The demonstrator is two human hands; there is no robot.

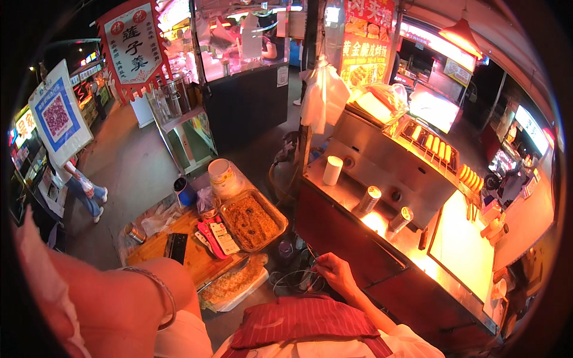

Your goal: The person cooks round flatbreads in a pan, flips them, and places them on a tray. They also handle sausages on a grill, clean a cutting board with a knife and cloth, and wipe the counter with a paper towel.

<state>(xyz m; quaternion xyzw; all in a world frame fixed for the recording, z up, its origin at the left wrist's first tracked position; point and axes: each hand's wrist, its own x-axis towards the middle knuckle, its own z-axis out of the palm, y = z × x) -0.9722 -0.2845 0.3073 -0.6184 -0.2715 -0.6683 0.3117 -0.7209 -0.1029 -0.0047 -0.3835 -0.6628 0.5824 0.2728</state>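
Observation:
Near the lower middle, my right hand (333, 270) has its fingers bent and drawn together. A thin dark strip or cord (312, 253) meets its fingertips; whether they grip it cannot be told. Thin pale cable loops (286, 283) lie below and left of it. A large bare arm with a bracelet (168, 293) fills the lower left, close to the camera; whose it is is unclear. My left hand cannot be made out. Before me, a wooden board (147, 254) bears a dark phone-like slab (176, 247), pink-and-white packets (215, 239) and a tray of brown crumbly food (255, 219).
Stacked paper bowls (221, 172) and a blue cup (185, 192) stand behind the board. At right, a metal counter (313, 172) holds cylindrical containers (368, 200) and a grill (412, 129) with skewered food. A person (85, 192) is at far left.

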